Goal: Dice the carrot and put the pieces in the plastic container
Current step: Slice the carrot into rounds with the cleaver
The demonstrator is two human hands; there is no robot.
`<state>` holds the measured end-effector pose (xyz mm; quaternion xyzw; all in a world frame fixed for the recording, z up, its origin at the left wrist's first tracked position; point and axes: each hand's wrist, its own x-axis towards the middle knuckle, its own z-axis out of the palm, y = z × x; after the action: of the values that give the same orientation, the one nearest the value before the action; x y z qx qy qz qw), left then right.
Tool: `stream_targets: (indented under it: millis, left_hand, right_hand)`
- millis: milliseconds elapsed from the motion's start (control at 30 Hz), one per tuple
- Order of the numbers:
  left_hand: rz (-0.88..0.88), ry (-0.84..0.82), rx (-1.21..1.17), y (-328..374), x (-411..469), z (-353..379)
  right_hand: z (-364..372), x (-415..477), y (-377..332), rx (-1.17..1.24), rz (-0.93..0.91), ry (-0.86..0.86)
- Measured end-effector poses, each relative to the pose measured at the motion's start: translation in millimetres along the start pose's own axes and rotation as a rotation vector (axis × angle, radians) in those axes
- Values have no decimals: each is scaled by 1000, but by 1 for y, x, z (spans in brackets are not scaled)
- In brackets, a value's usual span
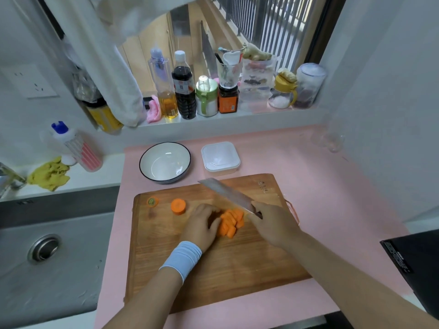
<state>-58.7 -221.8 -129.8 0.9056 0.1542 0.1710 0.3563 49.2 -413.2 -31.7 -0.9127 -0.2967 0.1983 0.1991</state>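
Head view, only view.

Step in hand (judgement): dicing is mid-way. A bundle of carrot sticks [230, 223] lies near the middle of the cutting board [213, 269]. An uncut carrot chunk [178, 206] stands to its left, and the trimmed top end [152, 201] lies near the board's far-left corner. No carrot shows in the plastic container [220, 159], which sits just beyond the board beside a bowl [165, 161]. I cannot tell whether its lid is on.

Left hand [200, 225]: fingers curled down against the left side of the sticks, bracing them; wristband [181, 258] on the wrist.

Right hand [273, 224]: closed round the handle of the knife [225, 193]. The blade angles up and away to the far left, its heel just beside the sticks.

Next move (judgement): bring the blade down crosswise through the bundle, with the left fingertips tucked back from the edge. Then dice the chunk and transfer the pieces.
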Motion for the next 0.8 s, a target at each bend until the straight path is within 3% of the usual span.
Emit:
stream_targets:
  millis: [233, 367, 600, 800]
  left_hand:
    - [379, -204, 326, 22, 13, 41]
    - [476, -328, 580, 18, 24, 58]
    - [499, -327, 461, -5, 23, 47]
    - [481, -289, 436, -21, 12, 29]
  right_hand:
    - [22, 22, 41, -123, -83, 13]
    - [35, 34, 56, -151, -108, 21]
    - [46, 36, 55, -88, -154, 2]
    - [47, 38, 43, -321, -183, 20]
